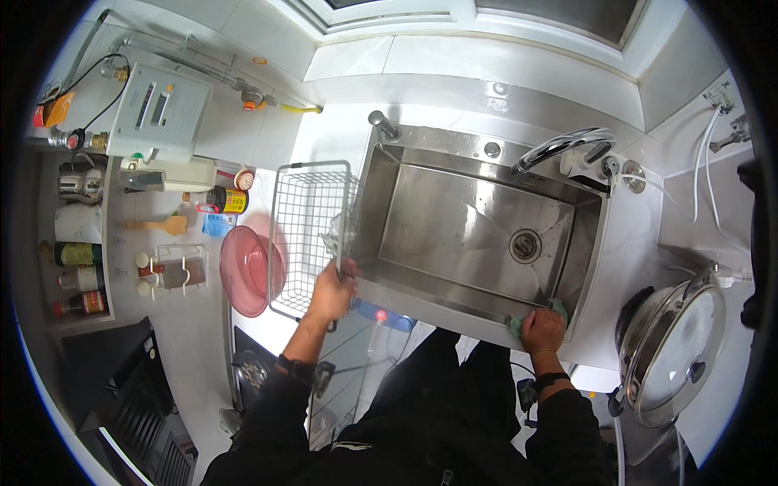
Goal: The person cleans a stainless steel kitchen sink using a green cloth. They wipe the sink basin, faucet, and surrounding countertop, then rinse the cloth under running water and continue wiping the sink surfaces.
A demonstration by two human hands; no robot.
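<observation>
My left hand (pixel 333 290) grips the near right side of a grey wire basket (pixel 307 243), which is tilted beside the left edge of the sink. A clear, crinkled item, too unclear to name, shows at the basket's right side. My right hand (pixel 543 330) presses a green cloth (pixel 558 307) on the front right edge of the stainless steel sink (pixel 450 225). The chrome faucet (pixel 565 146) arches over the back right of the sink. Pink plastic basins (pixel 244 270) stand left of the basket.
A lidded glass-topped pan (pixel 679 358) stands at the right. Bottles (pixel 228 199), a wooden spatula (pixel 164 225) and a red-handled brush (pixel 244 180) are at the left. A soap dispenser (pixel 384 126) rises at the sink's back left corner. A gas stove (pixel 249 370) lies at lower left.
</observation>
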